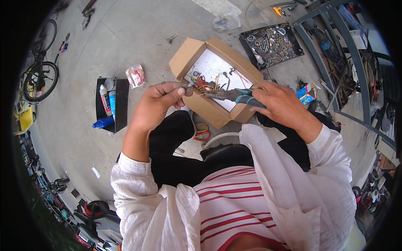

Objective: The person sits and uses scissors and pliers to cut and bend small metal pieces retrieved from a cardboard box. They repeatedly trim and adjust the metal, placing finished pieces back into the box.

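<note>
My left hand (161,98) pinches a small grey metallic piece (189,85) between thumb and forefinger; what kind of part it is, I cannot make out. Wrapped round the teal-and-black handles of a pair of pliers (228,95) is my right hand (278,100). The pliers' jaws point left, toward the left hand, with a thin yellowish wire near their tip. Both hands are above an open cardboard box (188,58). Inside it, on a white bottom, lies a tangle of red, yellow and black wires (205,83), partly hidden by the pliers.
Left of the box stands a black bin (121,104) with tubes and a blue bottle, beside a red-and-white packet (135,76). A black tray of metal hardware (272,44) lies at the far right, near a grey metal rack (354,62). Orange-handled scissors (202,133) lie between my legs.
</note>
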Motion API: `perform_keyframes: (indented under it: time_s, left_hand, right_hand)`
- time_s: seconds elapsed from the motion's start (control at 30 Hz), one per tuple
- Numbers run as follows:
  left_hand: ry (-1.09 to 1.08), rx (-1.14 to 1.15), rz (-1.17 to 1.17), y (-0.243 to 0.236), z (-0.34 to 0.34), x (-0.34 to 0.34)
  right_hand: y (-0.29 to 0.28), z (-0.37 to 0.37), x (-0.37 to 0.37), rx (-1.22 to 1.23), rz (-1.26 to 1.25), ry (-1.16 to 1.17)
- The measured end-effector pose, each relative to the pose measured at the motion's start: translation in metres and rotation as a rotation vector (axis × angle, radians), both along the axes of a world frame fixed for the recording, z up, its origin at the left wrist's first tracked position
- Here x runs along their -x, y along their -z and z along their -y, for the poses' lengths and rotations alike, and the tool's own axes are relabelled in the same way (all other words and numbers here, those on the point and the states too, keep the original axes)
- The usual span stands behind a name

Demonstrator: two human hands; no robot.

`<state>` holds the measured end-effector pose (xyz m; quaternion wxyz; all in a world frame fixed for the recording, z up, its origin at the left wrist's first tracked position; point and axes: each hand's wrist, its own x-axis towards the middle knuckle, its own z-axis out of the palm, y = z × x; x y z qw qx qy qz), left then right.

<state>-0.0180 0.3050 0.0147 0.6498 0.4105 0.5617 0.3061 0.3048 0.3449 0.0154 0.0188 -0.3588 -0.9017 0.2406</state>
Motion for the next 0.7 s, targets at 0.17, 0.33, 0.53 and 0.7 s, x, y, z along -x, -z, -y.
perform_keyframes:
  time_s: [0.17,0.33,0.53,0.7]
  left_hand:
    - [0.052,0.038,-0.017,-0.0045,0.0052,-0.0043]
    - [0.074,0.081,-0.002,-0.0098,0.0054,-0.0041]
    - [0.133,0.103,0.027,-0.0109,0.0068,-0.0082]
    - [0.156,0.12,0.055,-0.0109,0.0059,-0.0084]
  right_hand:
    - [-0.0091,0.0023,0.0065,0.0,0.008,-0.005]
    - [-0.0111,0.0021,0.0067,0.009,-0.037,0.006]
    - [-0.0107,0.001,0.0084,-0.012,-0.067,-0.008]
    - [-0.0089,0.0012,0.0085,-0.026,-0.061,-0.005]
